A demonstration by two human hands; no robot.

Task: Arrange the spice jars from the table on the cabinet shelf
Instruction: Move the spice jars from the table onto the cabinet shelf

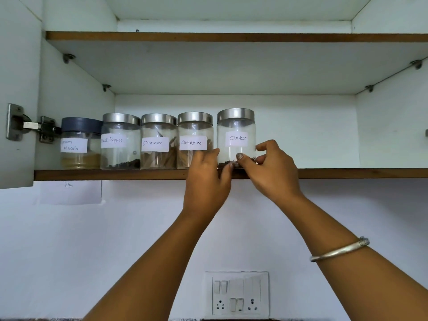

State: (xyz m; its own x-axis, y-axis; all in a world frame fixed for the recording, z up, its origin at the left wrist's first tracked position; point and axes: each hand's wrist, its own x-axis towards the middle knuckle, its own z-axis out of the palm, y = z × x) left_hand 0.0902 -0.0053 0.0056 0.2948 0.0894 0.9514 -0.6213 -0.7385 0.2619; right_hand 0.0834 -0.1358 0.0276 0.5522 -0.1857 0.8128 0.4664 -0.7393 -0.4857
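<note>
Placement step: left hand (206,179) and right hand (271,174) grip the Cloves jar (236,135) low at the shelf (347,173) front edge, 3 o'clock of the nearest Cinnamon jar (194,140); next, presumably, slide toward 12 o'clock, release.

Silver lids (235,115), one dark-blue lid (81,124), white labels (238,138), brown shelf edge (115,174).

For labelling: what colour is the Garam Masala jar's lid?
The lid is dark blue-grey; head view.

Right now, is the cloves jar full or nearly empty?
Nearly empty. The cloves jar holds only a thin dark layer at its bottom; the glass above is clear.
</note>
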